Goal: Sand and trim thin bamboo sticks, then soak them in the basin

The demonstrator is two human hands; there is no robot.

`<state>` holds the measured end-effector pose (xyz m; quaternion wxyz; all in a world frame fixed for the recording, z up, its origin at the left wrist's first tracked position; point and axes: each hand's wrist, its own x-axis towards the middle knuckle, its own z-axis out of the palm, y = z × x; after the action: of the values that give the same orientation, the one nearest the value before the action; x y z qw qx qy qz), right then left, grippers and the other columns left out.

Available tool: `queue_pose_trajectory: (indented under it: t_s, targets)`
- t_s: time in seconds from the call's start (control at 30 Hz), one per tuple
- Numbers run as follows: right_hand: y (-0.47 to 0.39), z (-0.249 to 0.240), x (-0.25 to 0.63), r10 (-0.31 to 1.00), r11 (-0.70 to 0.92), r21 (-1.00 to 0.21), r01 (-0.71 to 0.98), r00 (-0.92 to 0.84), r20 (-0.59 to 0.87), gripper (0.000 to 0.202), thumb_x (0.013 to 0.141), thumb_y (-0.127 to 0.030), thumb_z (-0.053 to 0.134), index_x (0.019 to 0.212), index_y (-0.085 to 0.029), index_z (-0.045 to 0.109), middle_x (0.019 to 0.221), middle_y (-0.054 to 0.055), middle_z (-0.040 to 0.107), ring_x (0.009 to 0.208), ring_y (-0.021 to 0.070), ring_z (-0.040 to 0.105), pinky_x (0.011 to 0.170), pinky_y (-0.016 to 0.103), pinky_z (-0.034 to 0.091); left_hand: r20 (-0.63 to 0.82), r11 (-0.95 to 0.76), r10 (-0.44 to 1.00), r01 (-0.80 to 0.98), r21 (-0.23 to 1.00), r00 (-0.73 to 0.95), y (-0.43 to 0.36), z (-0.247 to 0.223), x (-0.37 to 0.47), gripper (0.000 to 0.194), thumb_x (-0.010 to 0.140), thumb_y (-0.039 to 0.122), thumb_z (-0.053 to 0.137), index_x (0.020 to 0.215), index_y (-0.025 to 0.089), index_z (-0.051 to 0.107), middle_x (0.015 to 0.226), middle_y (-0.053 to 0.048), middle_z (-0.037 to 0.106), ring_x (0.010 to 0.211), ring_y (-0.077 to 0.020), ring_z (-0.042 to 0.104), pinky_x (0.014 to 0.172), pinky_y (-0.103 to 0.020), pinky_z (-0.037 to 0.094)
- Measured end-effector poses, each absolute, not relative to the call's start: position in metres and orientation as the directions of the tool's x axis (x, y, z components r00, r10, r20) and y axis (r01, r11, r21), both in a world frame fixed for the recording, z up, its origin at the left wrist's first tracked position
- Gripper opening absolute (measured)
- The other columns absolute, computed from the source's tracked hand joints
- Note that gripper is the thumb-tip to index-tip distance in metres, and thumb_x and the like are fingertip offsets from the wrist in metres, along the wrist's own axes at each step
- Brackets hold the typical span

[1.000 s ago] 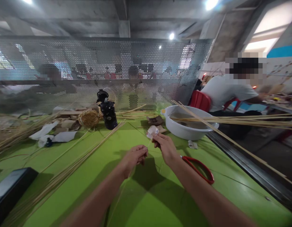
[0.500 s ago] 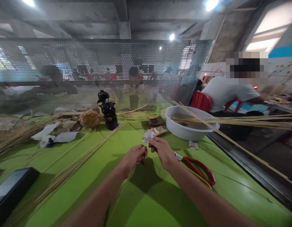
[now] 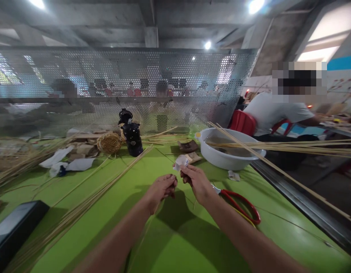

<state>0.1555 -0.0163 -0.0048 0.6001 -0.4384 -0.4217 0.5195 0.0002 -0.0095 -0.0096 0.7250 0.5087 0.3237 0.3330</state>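
Over the middle of the green table point(image 3: 107, 212), my right hand point(image 3: 196, 181) has its fingers pinched at a small white piece point(image 3: 180, 162) that looks like paper. Close to its left, my left hand point(image 3: 164, 186) is closed, with a thin pale strip point(image 3: 145, 231) running down from it toward the table's near edge. The fingertips of the two hands are slightly apart. Red-handled scissors point(image 3: 243, 203) lie just right of my right wrist.
A white basin point(image 3: 232, 161) of water with long strips across it stands at the right. Bundled strips point(image 3: 87, 201), a black bottle point(image 3: 132, 140), a woven piece point(image 3: 109, 143) and a dark box point(image 3: 20, 223) lie leftward. A person point(image 3: 273, 110) sits beyond the basin.
My right hand has shifted slightly right with the white piece, so the gap between my hands is a little wider. The view has moved slightly.
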Motion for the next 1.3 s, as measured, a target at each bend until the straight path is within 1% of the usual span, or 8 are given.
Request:
queue_pose_trajectory:
  t_s: [0.17,0.27,0.47,0.67,0.9,1.1,1.2,1.3]
  targets:
    - [-0.022,-0.007,0.147,0.997,0.077,-0.975,-0.206,0.035,0.071,0.028,0.069,-0.043,0.072,0.062,-0.017,0.068,0.058,-0.001,0.055,0.053,0.0111,0.038,0.053,0.027,0.027,-0.141,0.295,0.823,-0.201,0.934,0.551,-0.008,-0.008,0.000,0.034,0.078,0.047,0.066,0.074,0.016,0.053,0.056,0.008,0.034,0.048,-0.0058,0.028,0.054,-0.020,0.034]
    - [-0.018,-0.007,0.151,0.993,0.090,-0.972,-0.218,0.093,0.072,0.025,0.066,-0.041,0.074,0.061,-0.017,0.068,0.057,-0.001,0.054,0.054,0.0112,0.039,0.053,0.027,0.027,-0.143,0.295,0.812,-0.187,0.937,0.566,-0.010,-0.006,0.003,0.034,0.080,0.048,0.064,0.075,0.016,0.054,0.054,0.008,0.033,0.047,-0.0058,0.027,0.054,-0.020,0.034]
    - [-0.009,-0.004,0.165,0.965,0.159,-0.955,-0.252,0.244,0.097,0.026,0.063,-0.041,0.075,0.064,-0.016,0.068,0.058,-0.002,0.052,0.053,0.0104,0.038,0.052,0.026,0.026,-0.116,0.245,0.811,-0.154,0.957,0.574,-0.011,-0.009,0.007,0.030,0.081,0.044,0.063,0.077,0.014,0.057,0.051,0.006,0.043,0.047,-0.0064,0.034,0.052,-0.020,0.031]
    - [-0.019,-0.002,0.154,0.994,0.094,-0.986,-0.138,0.071,0.085,0.028,0.068,-0.041,0.071,0.056,-0.017,0.065,0.054,-0.001,0.053,0.052,0.0113,0.040,0.053,0.027,0.028,-0.081,0.229,0.823,-0.198,0.953,0.562,-0.008,-0.011,0.005,0.028,0.083,0.043,0.062,0.077,0.015,0.056,0.053,0.007,0.041,0.046,-0.0055,0.031,0.055,-0.020,0.034]
    - [-0.011,-0.003,0.164,0.959,0.161,-0.965,-0.205,0.265,0.104,0.026,0.063,-0.041,0.075,0.061,-0.017,0.067,0.057,-0.001,0.053,0.052,0.0107,0.039,0.052,0.027,0.027,-0.114,0.188,0.821,-0.076,0.979,0.559,-0.011,-0.009,0.007,0.032,0.083,0.046,0.060,0.079,0.014,0.059,0.053,0.005,0.045,0.049,-0.0072,0.037,0.053,-0.021,0.029]
    - [-0.017,-0.005,0.155,0.994,0.096,-0.984,-0.147,0.071,0.086,0.027,0.067,-0.040,0.070,0.056,-0.017,0.065,0.054,0.000,0.053,0.053,0.0114,0.039,0.053,0.027,0.028,-0.091,0.210,0.835,-0.162,0.964,0.543,-0.011,-0.006,0.007,0.032,0.080,0.047,0.063,0.076,0.016,0.056,0.051,0.007,0.040,0.046,-0.0069,0.032,0.054,-0.022,0.032]
    - [-0.014,-0.005,0.159,0.982,0.123,-0.979,-0.161,0.160,0.098,0.025,0.066,-0.041,0.072,0.061,-0.017,0.068,0.055,-0.001,0.052,0.053,0.0113,0.039,0.053,0.027,0.028,-0.094,0.199,0.826,-0.131,0.971,0.555,-0.011,-0.007,0.007,0.031,0.081,0.046,0.062,0.079,0.015,0.058,0.052,0.006,0.043,0.047,-0.0075,0.035,0.054,-0.022,0.032]
    - [-0.010,-0.005,0.164,0.962,0.155,-0.966,-0.208,0.256,0.099,0.026,0.063,-0.041,0.074,0.064,-0.016,0.068,0.056,-0.001,0.052,0.052,0.0107,0.039,0.051,0.026,0.027,-0.089,0.169,0.819,-0.089,0.982,0.567,-0.011,-0.010,0.008,0.032,0.083,0.046,0.060,0.080,0.014,0.060,0.053,0.004,0.047,0.049,-0.0076,0.038,0.051,-0.021,0.027]
